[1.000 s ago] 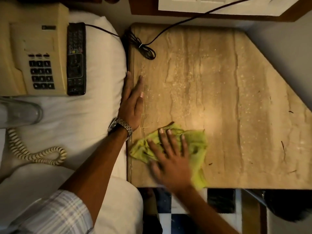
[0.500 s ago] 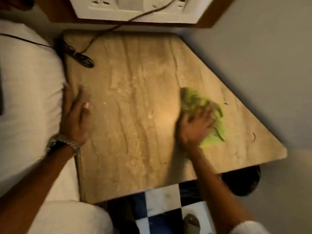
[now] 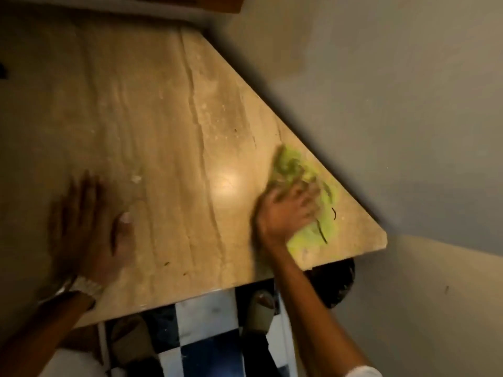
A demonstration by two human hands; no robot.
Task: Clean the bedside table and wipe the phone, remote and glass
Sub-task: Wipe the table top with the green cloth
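Right hand [image 3: 285, 213]: fingers spread, pressing cloth [image 3: 295, 167] flat at the table's [image 3: 163, 118] right edge; blurred. Left hand [image 3: 87, 221]: flat on the top at left, holding nothing. Step, judged: wiping tabletop. Dark specks beside cloth; next move calls for sweeping them off the corner. Phone, remote, glass out of view.

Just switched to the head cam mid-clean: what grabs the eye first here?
The bright green cloth stands out first, pressed by the blurred right hand near the right corner of the beige stone table top, close to its slanted edge by the wall. The left hand lies flat on the table's left side, a metal watch at its wrist. Below the front edge shows a checkered floor.
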